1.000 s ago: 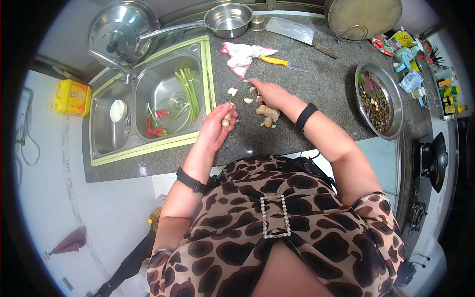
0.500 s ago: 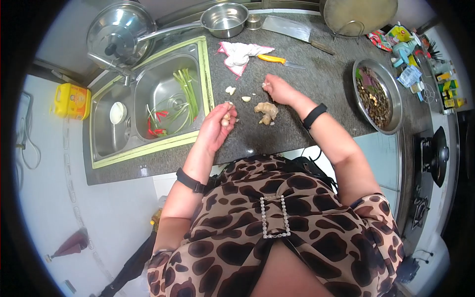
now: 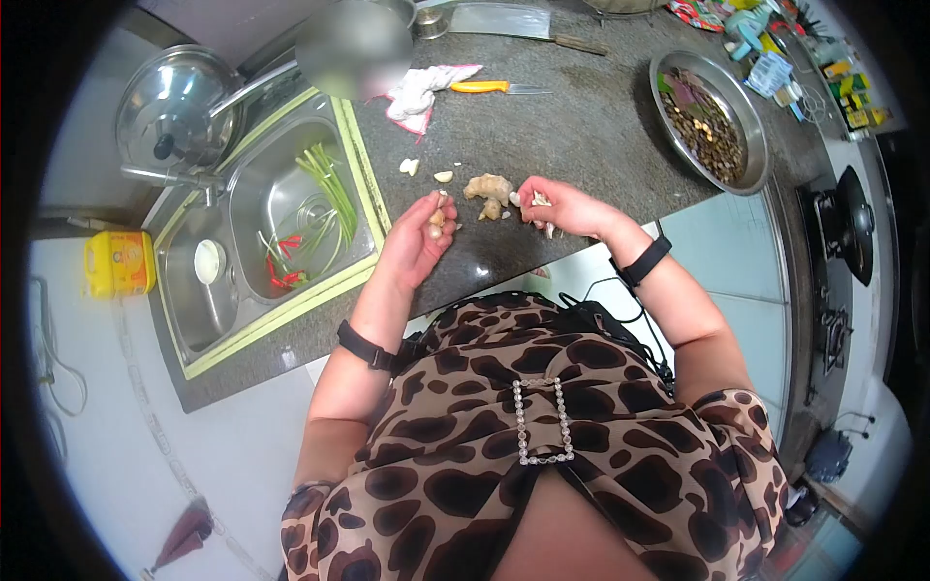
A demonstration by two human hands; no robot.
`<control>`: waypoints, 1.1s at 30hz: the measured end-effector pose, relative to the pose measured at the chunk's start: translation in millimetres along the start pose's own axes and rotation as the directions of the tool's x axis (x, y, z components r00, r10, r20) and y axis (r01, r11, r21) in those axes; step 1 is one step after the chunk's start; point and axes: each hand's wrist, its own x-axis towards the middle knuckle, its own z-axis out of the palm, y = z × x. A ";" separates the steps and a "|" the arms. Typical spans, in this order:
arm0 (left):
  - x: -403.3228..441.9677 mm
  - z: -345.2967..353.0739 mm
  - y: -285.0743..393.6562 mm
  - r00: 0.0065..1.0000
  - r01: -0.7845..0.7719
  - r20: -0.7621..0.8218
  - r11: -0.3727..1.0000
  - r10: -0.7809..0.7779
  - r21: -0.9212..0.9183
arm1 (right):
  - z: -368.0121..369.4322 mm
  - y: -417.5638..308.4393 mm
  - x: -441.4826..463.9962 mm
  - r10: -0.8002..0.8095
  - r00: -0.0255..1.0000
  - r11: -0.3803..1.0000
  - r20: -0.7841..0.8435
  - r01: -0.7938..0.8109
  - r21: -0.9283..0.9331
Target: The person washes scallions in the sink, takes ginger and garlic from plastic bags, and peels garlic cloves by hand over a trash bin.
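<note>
My left hand (image 3: 415, 248) is closed around a few garlic cloves (image 3: 436, 225) close to the counter's front edge, beside the sink. Pale flakes that look like garlic skin (image 3: 541, 200) stick out between the curled fingers of my right hand (image 3: 570, 209), at the front edge of the counter. Just left of that hand lies a knobbly piece of ginger (image 3: 487, 188). Peeled garlic cloves (image 3: 409, 167) rest beyond my left hand, with another peeled clove (image 3: 443, 177) nearer the ginger.
The double sink (image 3: 250, 208) on the left holds green stalks (image 3: 329, 189) and red chillies (image 3: 281, 273). Farther back lie a cloth (image 3: 423, 92), a yellow-handled knife (image 3: 484, 87) and a cleaver (image 3: 504, 19). A steel basin (image 3: 756, 145) of small snail-like shells stands at right.
My right hand has come back from the far side of the ginger to its right, at the counter edge. The view has shifted; my left hand still holds the cloves.
</note>
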 end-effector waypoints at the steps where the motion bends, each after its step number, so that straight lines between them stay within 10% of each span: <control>1: 1.1 1.7 -0.9 1.000 0.013 -0.003 1.000 -0.013 0.000 | 2.6 3.9 -1.2 0.004 1.000 1.000 -0.013 -0.004 0.005; 7: 5.1 9.9 -4.9 0.998 0.058 0.020 0.997 -0.059 0.042 | 25.3 22.3 1.7 -0.317 0.930 0.798 -0.188 0.154 -0.583; 21: -14.0 8.0 -0.3 0.991 0.127 0.059 0.987 -0.122 -0.098 | 68.2 16.0 6.5 -0.359 0.864 0.574 -0.353 -0.095 -0.813; 24: -28.1 8.2 6.7 0.977 0.140 0.198 0.946 -0.084 -0.291 | 66.1 13.9 8.6 -0.413 0.800 0.757 -0.435 0.036 -0.652; 26: -39.6 12.8 12.1 0.935 0.186 0.355 0.869 -0.012 -0.460 | 70.3 -26.3 1.1 -0.004 0.923 0.999 -0.385 -0.009 -0.032; 29: -58.7 22.1 12.5 0.911 0.098 0.392 0.855 0.129 -0.509 | 83.3 -66.1 4.5 -0.021 0.994 0.896 -0.105 0.065 0.439; 33: -91.3 34.5 -8.8 0.895 -0.176 0.259 0.819 0.364 -0.546 | 92.3 -90.3 12.4 -0.191 0.966 0.908 0.173 0.107 0.405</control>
